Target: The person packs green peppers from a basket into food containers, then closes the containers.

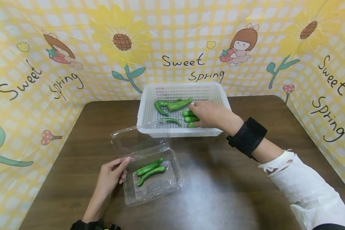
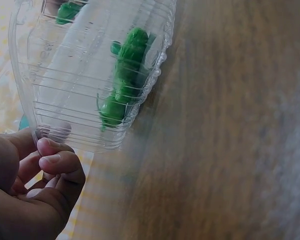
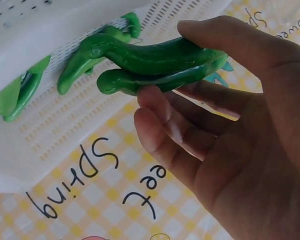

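Note:
A clear plastic clamshell container [image 1: 153, 191] lies on the table with its lid [image 1: 139, 139] raised; two green peppers [image 1: 149, 167] rest inside. My left hand [image 1: 111, 174] pinches the container's left rim near the hinge between thumb and fingers, seen close up in the left wrist view. Over the right part of a white plastic basket [image 1: 187, 133], my right hand [image 1: 211, 115] grips green peppers [image 3: 160, 60]. Its thumb lies on top of them and the fingers curl beneath. More green peppers [image 1: 179, 104] lie on the left side of the basket floor.
The brown wooden table [image 1: 224, 188] carries both containers. A yellow checked cloth [image 1: 172, 38] with printed flowers and figures stands behind and along both sides, close to the basket's back wall. The raised lid overlaps the basket's front left corner in the head view.

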A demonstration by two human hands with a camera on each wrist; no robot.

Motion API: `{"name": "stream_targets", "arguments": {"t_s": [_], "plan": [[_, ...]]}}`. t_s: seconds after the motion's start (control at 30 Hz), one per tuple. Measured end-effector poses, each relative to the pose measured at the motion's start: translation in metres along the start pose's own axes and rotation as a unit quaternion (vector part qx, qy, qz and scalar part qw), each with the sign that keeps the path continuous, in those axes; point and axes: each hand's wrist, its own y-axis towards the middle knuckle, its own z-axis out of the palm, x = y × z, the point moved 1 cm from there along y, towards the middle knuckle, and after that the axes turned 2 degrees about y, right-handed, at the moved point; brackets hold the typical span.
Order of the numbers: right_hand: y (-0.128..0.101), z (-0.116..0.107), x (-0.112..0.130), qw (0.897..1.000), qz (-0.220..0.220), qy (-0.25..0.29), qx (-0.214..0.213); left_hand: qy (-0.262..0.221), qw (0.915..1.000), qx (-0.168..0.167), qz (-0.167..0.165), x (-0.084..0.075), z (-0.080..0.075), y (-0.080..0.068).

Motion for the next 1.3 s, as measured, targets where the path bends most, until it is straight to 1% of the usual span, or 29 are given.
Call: {"name": "stream_targets", "arguments": {"t_s": [0.13, 0.27, 0.63, 0.93, 1.1, 1.3], "plan": [[-0.007, -0.001, 0.005, 1.0, -0.005, 0.004, 0.0, -0.001, 1.0, -0.001, 0.004, 0.0, 0.001, 0.0], [-0.009, -0.002, 0.006, 1.0, -0.002, 0.008, 0.007, -0.002, 1.0, -0.003, 0.005, 0.0, 0.001, 0.0], [-0.016, -0.011, 0.012, 1.0, -0.006, 0.008, -0.003, -0.001, 0.9999, -0.002, 0.013, -0.003, 0.0, 0.001], [-0.024, -0.013, 0.024, 1.0, -0.025, 0.002, -0.012, 0.004, 0.9999, -0.002, 0.009, -0.004, 0.0, 0.0], [-0.028, -0.012, 0.031, 0.999, -0.033, 0.002, -0.005, 0.01, 0.9999, 0.0, 0.012, -0.002, 0.0, 0.0], [-0.032, -0.01, 0.039, 0.999, -0.051, 0.0, -0.003, 0.014, 0.9997, 0.001, 0.019, 0.0, 0.0, -0.001]]}}
